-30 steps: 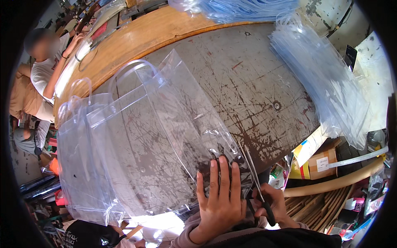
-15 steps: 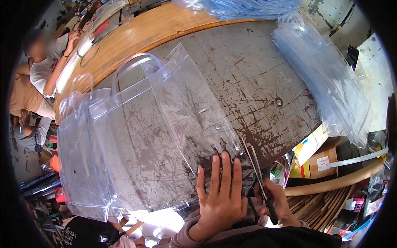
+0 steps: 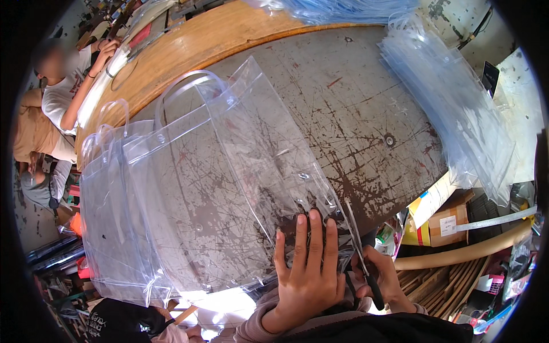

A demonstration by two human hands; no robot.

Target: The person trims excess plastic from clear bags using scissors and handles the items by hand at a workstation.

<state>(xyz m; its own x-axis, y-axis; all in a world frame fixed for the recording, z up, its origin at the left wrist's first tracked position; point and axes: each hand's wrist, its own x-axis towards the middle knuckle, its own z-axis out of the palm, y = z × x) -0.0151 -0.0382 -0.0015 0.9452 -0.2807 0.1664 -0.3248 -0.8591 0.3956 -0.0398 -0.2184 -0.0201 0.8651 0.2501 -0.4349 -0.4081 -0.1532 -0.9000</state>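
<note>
From a distance, through the head camera, I look down on a scratched grey table (image 3: 366, 108) with dark brown wear marks. A clear plastic bag (image 3: 257, 143) lies flat across its middle; its curved clear handle (image 3: 171, 91) stands out at the upper left end, and its lower right corner reaches toward me. My left hand (image 3: 309, 280) rests palm down at that near corner, its fingers straight and slightly spread, holding nothing. My right hand (image 3: 386, 274), just beside it at the near edge of the table, has its fingers curled around the black handles of a pair of scissors (image 3: 374, 290). The blades point away from me along the right edge of the bag, close together; I cannot tell whether they touch the plastic.

To the left, partly under the first bag or against it, lie more clear bags (image 3: 106, 206) with looped handles. At the far right of the table is a thick stack of clear, bluish plastic pieces (image 3: 446, 103), with a dark phone (image 3: 489, 78) near it. Beyond the table runs a wooden surface (image 3: 211, 34) bearing a blue-tinted plastic pile (image 3: 349, 8). Below the right edge sits a cardboard box (image 3: 449, 223). At the upper left, a person in a white shirt (image 3: 60, 106) sits with an arm on the wooden surface.
</note>
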